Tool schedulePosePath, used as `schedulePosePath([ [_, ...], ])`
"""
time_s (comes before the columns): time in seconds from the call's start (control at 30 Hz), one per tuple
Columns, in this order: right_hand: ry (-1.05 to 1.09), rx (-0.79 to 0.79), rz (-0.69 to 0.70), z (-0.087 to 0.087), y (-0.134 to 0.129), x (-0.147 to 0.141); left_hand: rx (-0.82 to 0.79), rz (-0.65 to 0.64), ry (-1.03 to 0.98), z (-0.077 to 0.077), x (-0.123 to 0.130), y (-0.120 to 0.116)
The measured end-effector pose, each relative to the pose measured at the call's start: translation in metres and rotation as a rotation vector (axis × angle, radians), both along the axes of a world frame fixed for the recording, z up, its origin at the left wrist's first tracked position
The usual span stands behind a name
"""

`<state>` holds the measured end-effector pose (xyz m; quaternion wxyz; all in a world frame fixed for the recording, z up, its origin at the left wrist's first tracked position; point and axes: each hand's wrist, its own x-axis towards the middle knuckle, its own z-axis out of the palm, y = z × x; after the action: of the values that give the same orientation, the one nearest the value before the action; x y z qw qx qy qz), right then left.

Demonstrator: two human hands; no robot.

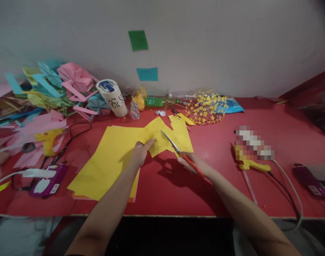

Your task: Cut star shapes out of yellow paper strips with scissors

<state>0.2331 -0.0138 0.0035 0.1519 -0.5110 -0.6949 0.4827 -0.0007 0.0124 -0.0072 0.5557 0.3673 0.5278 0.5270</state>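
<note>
Left hand (141, 153): thumb and fingers pinched on the lower left edge of a yellow paper piece (158, 140), smudged, held over the red tabletop (215, 138). Right hand (193, 161): fingers curled around red-handled scissors (190, 162), fingertips partly hidden; blades pointing away and to the left, crossing the piece from its lower right edge, tip over its middle. Whether the blades touch the paper cannot be told. Shadow beneath the right hand, which is raised off the table.

Cut yellow paper (184, 133): stepped upper edge, just beyond the blades, partly overlapped by the held piece.

Yellow sheets (111, 156): stacked, under and beside the left forearm; orange and pale edges showing along the bottom; near corner short of the table's front edge.

Yellow-handled cutter (185, 119): beyond the cut paper. White caps (161, 113): beside it.

Right side: a stretch of red surface between right wrist and yellow glue gun (254, 165), pale stick projecting towards the front edge; purple power box (313, 183) farther out.

Left side: second glue gun (48, 142), upright on pink paper; second purple box (46, 183) nearer the front edge.

Back, along the wall: folded paper shapes (74, 76), lettered cup (113, 99), green bottle (157, 102), yellow star cluster (202, 108), blue packet (233, 105).
</note>
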Motion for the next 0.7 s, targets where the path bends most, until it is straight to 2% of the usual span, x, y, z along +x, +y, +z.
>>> schedulePosePath([
  [0.13,-0.051,0.06,0.026,0.002,0.001,0.001,-0.014,0.013,0.104,0.005,0.004,-0.005],
  [0.27,-0.008,0.026,0.006,-0.003,-0.001,-0.001,0.008,-0.034,0.045,0.003,0.005,-0.004],
  [0.43,0.027,-0.001,-0.061,-0.009,-0.002,-0.004,0.002,-0.024,-0.01,0.002,0.005,-0.003],
  [0.7,0.048,-0.012,-0.07,-0.006,-0.001,-0.003,0.0,-0.034,-0.13,0.0,0.006,-0.002],
])
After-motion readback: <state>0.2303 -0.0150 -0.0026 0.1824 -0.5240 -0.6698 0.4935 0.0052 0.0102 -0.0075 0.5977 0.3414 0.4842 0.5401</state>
